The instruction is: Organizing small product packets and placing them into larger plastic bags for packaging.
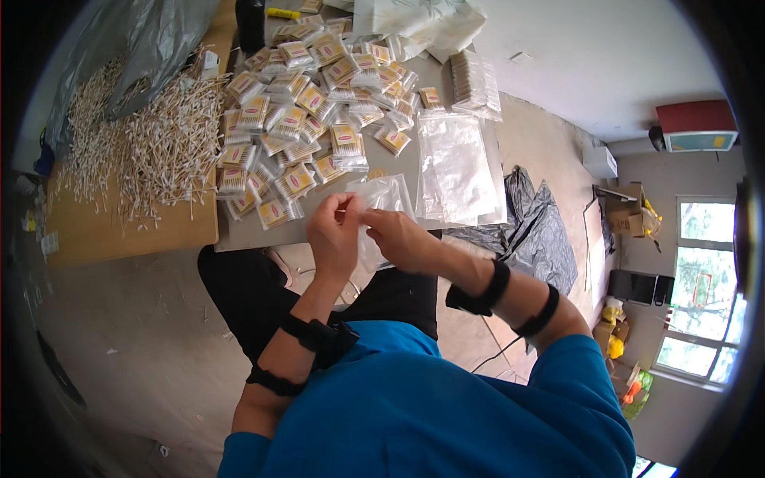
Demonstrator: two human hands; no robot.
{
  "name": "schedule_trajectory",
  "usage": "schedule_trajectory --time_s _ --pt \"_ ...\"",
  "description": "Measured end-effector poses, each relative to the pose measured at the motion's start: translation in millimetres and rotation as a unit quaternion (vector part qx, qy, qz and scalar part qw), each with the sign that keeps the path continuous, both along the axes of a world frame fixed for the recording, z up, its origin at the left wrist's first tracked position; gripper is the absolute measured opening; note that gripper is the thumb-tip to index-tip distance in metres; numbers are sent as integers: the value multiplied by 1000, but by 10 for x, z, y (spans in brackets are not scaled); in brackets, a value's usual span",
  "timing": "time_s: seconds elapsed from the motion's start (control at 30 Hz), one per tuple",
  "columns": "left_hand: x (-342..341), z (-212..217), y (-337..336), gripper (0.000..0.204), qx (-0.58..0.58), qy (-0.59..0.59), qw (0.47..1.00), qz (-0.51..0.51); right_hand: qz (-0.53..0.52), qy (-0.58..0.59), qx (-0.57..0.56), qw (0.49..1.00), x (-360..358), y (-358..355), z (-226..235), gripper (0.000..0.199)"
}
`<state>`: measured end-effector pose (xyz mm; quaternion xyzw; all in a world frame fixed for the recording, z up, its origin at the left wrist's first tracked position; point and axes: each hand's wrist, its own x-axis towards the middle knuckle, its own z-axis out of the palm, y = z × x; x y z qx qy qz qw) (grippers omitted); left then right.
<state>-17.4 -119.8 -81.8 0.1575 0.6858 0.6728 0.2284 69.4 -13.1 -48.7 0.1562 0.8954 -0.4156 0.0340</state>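
My left hand (pixel 333 233) and my right hand (pixel 401 239) meet at the table's front edge, thumbs and fingers pinched close together. Between them is a thin clear plastic bag (pixel 386 193), part of it lying on the table and part hanging over the edge. Both hands appear closed on its edge; the fingertips hide the exact grip. Just beyond them spreads a heap of small clear packets of cotton swabs (pixel 313 101) with yellow labels. To the right of the bag lies a flat stack of larger clear plastic bags (pixel 455 171).
Loose cotton swabs (pixel 163 143) cover the wooden table on the left, partly under a grey plastic sack (pixel 163 48). A wrapped block of packets (pixel 474 84) stands at the far right. A dark bottle-like object (pixel 250 28) rises at the back. Black plastic sheeting (pixel 530 231) lies on the floor.
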Motion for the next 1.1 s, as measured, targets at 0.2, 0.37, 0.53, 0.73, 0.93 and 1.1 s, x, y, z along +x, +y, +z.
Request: schedule_trajectory --time_s 0.2,0.37,0.53,0.73,0.93,1.1 --pt "-131 -68 -30 17 33 -261 963 -59 -264 117 242 926 212 -31 379 38" --pt "-138 -64 -32 18 19 -364 928 -81 -366 -92 -71 923 368 204 -29 40" --pt "-173 -321 -30 17 113 -526 836 -109 -398 73 -587 701 508 396 -403 17" --pt "-372 -948 -51 18 307 -605 706 -202 -154 175 -812 534 575 563 -1128 28" --pt "-274 -652 82 26 244 -549 796 -71 -395 173 -645 631 381 531 -1043 46" --pt "-108 -298 68 76 3 -234 961 -149 -453 153 -353 805 474 297 -827 88"
